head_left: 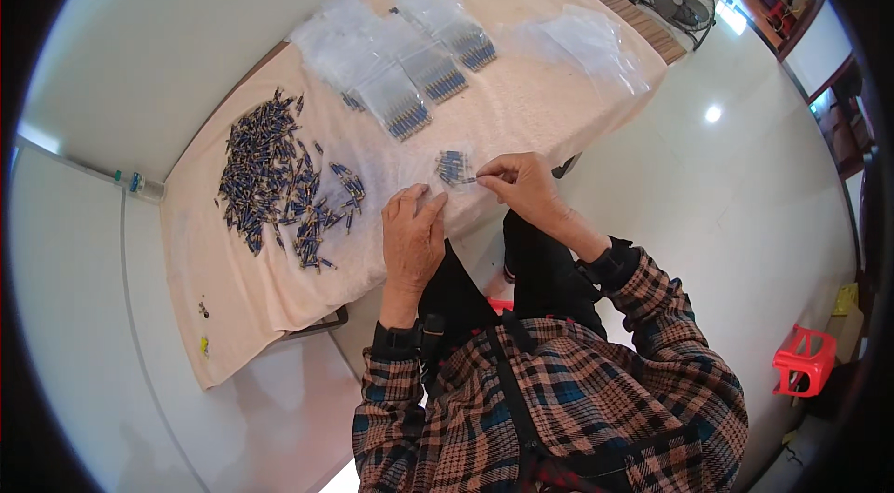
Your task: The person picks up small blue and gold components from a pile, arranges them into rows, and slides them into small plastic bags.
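My right hand (528, 189) pinches a small blue-and-gold cylindrical piece (468, 180) between thumb and forefinger at the near edge of the cloth. Just left of those fingertips, several matching pieces (453, 164) lie side by side in a short row, apparently on or in a clear plastic bag (419, 164). Resting on the cloth beside this bag is my left hand (411, 237), its fingers spread and thumb apart, with nothing visible in it. The fingertips of the left hand touch or nearly touch the bag's near edge; which of the two I cannot tell.
A large heap of loose blue-and-gold pieces (261, 172) spreads over the left of the peach cloth (358, 93). Filled clear bags (399, 102) lie at the far middle, flat unfilled-looking bags (596, 46) at far right. A floor fan (678, 0) and red stool (805, 361) stand beyond.
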Available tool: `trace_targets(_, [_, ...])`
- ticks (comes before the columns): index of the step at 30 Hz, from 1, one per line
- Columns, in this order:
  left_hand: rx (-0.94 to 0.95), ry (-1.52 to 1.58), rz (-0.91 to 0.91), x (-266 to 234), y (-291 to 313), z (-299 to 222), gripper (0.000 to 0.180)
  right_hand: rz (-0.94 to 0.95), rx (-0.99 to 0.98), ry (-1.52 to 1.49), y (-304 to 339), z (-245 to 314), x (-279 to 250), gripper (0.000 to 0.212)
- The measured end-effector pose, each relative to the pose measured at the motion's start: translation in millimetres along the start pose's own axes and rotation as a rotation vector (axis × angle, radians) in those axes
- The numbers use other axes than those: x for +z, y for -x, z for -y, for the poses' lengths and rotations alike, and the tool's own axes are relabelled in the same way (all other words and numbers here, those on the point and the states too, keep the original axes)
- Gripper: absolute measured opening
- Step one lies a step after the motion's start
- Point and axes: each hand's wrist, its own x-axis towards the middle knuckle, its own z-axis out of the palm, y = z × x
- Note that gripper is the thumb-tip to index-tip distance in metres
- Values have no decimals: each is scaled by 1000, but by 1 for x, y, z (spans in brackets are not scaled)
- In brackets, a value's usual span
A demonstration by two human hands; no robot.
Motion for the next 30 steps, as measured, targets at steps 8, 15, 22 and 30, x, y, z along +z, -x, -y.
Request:
trace_targets(8, [-15,-11,5,-1,-3,1,30,-10,53,-74,5,2,-1,12])
trace_targets(15, [0,-65,28,-1,-9,-4,32,26,92,-103,6,-1,-7,12])
trace_targets(22, [32,-114,76,-3,-14,-3,36,35,24,0,3,0,-6,10])
trace_targets(30, [37,-93,76,-5,-12,2,33,-84,-141,121,3,-4,10,8])
